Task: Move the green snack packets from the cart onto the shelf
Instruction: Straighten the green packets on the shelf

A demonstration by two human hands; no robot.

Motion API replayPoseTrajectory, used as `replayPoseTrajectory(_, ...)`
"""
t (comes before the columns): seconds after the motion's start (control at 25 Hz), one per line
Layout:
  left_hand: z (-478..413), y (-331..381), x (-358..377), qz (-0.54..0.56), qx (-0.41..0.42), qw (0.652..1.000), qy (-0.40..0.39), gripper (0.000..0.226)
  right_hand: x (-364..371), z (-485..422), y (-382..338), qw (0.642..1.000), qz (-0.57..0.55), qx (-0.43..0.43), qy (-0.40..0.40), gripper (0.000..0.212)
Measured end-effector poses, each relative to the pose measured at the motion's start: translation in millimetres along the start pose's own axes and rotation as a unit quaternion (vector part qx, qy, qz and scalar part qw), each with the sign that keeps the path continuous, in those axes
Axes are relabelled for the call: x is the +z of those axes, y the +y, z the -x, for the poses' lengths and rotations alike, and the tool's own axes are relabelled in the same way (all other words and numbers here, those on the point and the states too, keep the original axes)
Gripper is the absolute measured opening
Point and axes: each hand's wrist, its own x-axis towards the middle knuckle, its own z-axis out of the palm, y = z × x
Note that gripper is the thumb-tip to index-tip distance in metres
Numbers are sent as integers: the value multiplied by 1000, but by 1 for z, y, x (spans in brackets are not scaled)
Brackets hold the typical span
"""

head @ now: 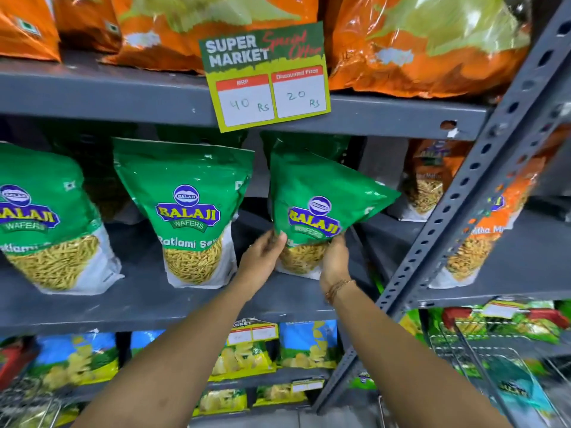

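A grey shelf (pixel 148 299) carries three green packets in a row. The left packet (pixel 46 217) and the middle packet (pixel 188 211) stand upright near the front edge. The right packet (pixel 318 208) stands tilted at the right end of the row, near the post (pixel 469 193). The left hand (pixel 262 257) and the right hand (pixel 335 261) grip its lower sides, fingers wrapped on it. The cart (pixel 494 350) is at lower right. A price card (pixel 265 77) hangs from the upper shelf edge
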Motion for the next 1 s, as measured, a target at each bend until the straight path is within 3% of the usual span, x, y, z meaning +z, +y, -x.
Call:
replayPoseTrajectory(0.12, 9, -4, 7, -12, 19, 1000, 0, 13, -6, -11, -9, 996, 80, 31, 13, 36)
replayPoseTrajectory(0.28, 9, 2, 8, -30, -9, 999, 13, 38, -5, -4, -9, 991, 113, 41, 53, 50)
replayPoseTrajectory(0.36, 17, 0, 0, -49, -8, 998, 39, 35, -8, 7, 3, 975, 163, 46, 147, 60)
replayPoseTrajectory(0.44, 33, -5, -19, -29, 26, 992, 121, 16, -4, 36, 28, 950, 196, 9, 241, 53)
replayPoseTrajectory(0.52, 52, -11, -56, -5, 74, 965, 250, 30, 20, 80, 58, 966, 180, -75, 172, 32)
replayPoseTrajectory(0.6, 68, -10, -112, 29, 103, 914, 391, 32, 70, 115, 83, 979, 166, -123, -6, 31)
replayPoseTrajectory(0.68, 73, -10, -181, 95, 123, 840, 520, 19, 137, 137, 93, 952, 201, -148, -179, 25)
replayPoseTrajectory(0.76, 70, -17, -257, 138, 88, 787, 595, 25, 210, 152, 100, 923, 237, -151, -264, 20)
replayPoseTrajectory(0.8, 68, -22, -290, 139, 58, 789, 596, 29, 242, 154, 104, 921, 246, -147, -266, 27)
replayPoseTrajectory(0.88, 56, -31, -337, 130, 14, 835, 535, 34, 287, 153, 108, 929, 257, -139, -228, 38)
replayPoseTrajectory(1.0, 32, -22, -367, 156, 69, 903, 395, 21, 315, 136, 103, 943, 265, -148, -135, 31)
